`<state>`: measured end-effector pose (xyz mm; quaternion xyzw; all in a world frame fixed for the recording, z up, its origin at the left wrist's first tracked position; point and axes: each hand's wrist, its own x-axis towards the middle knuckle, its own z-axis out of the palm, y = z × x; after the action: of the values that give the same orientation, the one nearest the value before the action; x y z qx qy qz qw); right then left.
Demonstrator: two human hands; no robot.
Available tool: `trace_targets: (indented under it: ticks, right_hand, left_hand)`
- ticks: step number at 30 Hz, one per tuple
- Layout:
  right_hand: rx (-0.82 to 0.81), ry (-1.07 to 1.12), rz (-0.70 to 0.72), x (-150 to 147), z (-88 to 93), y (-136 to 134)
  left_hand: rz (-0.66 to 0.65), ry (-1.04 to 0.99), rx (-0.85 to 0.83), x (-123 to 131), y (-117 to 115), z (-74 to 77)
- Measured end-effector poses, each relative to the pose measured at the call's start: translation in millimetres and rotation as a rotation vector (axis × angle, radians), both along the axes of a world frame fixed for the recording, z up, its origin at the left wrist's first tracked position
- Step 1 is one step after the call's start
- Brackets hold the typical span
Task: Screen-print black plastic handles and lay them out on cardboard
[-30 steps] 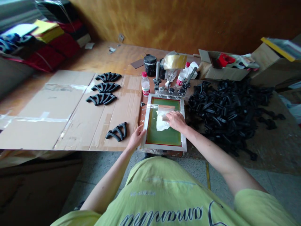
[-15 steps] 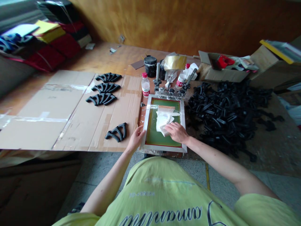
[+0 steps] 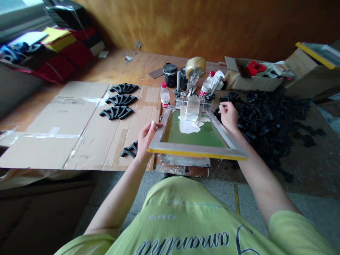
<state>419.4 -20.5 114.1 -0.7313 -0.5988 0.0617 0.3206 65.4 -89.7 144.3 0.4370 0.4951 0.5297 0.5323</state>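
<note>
A printing screen with green mesh and a pale frame (image 3: 196,151) is tilted up at its near edge, hinged on clamps at the back. My left hand (image 3: 147,136) grips its left rail. White ink (image 3: 188,126) and a flat scraper (image 3: 192,108) lie on the mesh near the hinge. My right hand (image 3: 228,115) is off the screen, at the edge of the big heap of black plastic parts (image 3: 265,120), with its fingers curled on one of them. The press base (image 3: 186,162) shows under the lifted frame.
Rows of curved black parts (image 3: 116,112) lie on a cardboard sheet (image 3: 66,124) to the left, with one more set (image 3: 129,150) by my left hand. Behind the screen stand a small bottle (image 3: 165,95), a black can (image 3: 169,72) and a tape roll (image 3: 196,67). An open carton (image 3: 239,83) sits at the back right.
The screen lay flat while my right hand pulled white ink toward me. Now the frame's near edge is raised by my left hand, and my right hand has moved to the black parts heap.
</note>
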Motion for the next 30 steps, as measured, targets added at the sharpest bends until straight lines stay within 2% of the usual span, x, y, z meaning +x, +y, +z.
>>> trace_targets:
  ticks: [1, 3, 6, 8, 9, 11, 12, 13, 15, 16, 18, 20, 21, 22, 23, 26, 28, 30]
  right_hand:
    - [-0.075, 0.017, -0.013, 5.7, -10.9, -6.8]
    - [-0.23, 0.022, 0.055, -0.6, -36.7, -26.8]
    - [-0.314, -0.119, 0.241, -39.8, -71.6, -61.6]
    - [-0.315, -0.277, 0.302, -67.3, -82.8, -77.8]
    - [-0.319, -0.332, 0.298, -78.1, -84.0, -82.7]
    - [-0.368, -0.354, 0.248, -93.5, -79.4, -88.0]
    - [-0.4, -0.332, 0.211, -99.8, -75.2, -90.3]
    - [-0.42, -0.298, 0.174, -106.4, -70.7, -93.3]
    - [-0.394, -0.222, 0.126, -123.7, -63.4, -103.6]
    - [-0.349, -0.186, 0.146, -134.0, -61.3, -110.4]
    - [-0.236, -0.117, 0.328, -152.0, -60.4, -124.2]
    - [-0.148, -0.045, 0.591, -153.6, -62.0, -132.1]
    - [-0.122, -0.015, 0.671, -144.4, -63.1, -132.2]
    - [-0.11, 0.0, 0.683, -128.0, -64.5, -129.3]
    - [-0.111, 0.004, 0.628, -105.6, -66.6, -123.5]
    - [-0.222, -0.116, 0.251, -23.1, -80.0, -95.2]
    - [-0.272, -0.116, 0.188, 21.8, -95.4, -77.0]
    - [-0.304, -0.116, 0.247, 48.2, -112.1, -66.1]
  left_hand:
    - [0.022, -0.014, 0.079, 5.8, 10.5, 11.7]
    - [0.041, -0.027, 0.204, 17.4, 33.0, 35.1]
    - [0.028, -0.019, 0.285, 30.3, 59.5, 63.2]
    - [0.044, -0.013, 0.292, 34.5, 63.3, 68.9]
    - [0.064, -0.015, 0.282, 35.7, 59.4, 66.0]
    - [0.072, -0.028, 0.2, 37.3, 39.5, 48.6]
    - [0.019, -0.028, 0.108, 38.4, 24.4, 35.1]
    - [-0.064, -0.021, -0.015, 40.0, 7.1, 19.7]
    - [-0.345, 0.028, -0.354, 44.7, -29.3, -12.4]
    - [-0.398, 0.021, -0.473, 47.3, -45.7, -27.1]
    - [-0.35, -0.065, -0.583, 50.1, -69.8, -50.6]
    - [-0.207, -0.151, -0.593, 43.9, -78.7, -66.2]
    - [-0.15, -0.161, -0.584, 35.4, -78.0, -72.1]
    - [-0.101, -0.144, -0.571, 22.7, -74.9, -77.8]
    - [-0.055, -0.107, -0.554, 6.0, -70.5, -83.7]
    - [0.159, 0.066, -0.533, -60.7, -59.6, -106.8]
    - [0.333, 0.212, -0.594, -105.8, -58.8, -126.5]
    - [0.414, 0.37, -0.689, -139.5, -60.9, -146.7]
